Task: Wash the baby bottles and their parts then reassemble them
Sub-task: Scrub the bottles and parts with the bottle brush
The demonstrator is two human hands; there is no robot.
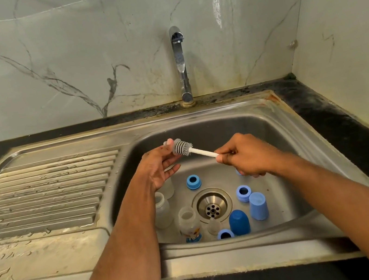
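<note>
Your right hand [247, 157] is pinching the white handle end of the bottle brush [191, 149], fingers curled tight round it; your left hand [160, 168] is cupping the grey ribbed head, fingertips closing on its far end, thumb loose below; whether anything small sits in that palm I cannot tell; judging by this, you are prepping or rinsing the brush, so be working the soft silicone fins apart under the tap [181, 67], which is showing no water; keep the thin handle level. Below, in the steel sink [273, 125], the parts are lying loose: cloudy clear bottles [188, 222] left of the drain [211, 206], matte blue collars [193, 181] and domed caps [238, 222] to the right, all unassembled.
</note>
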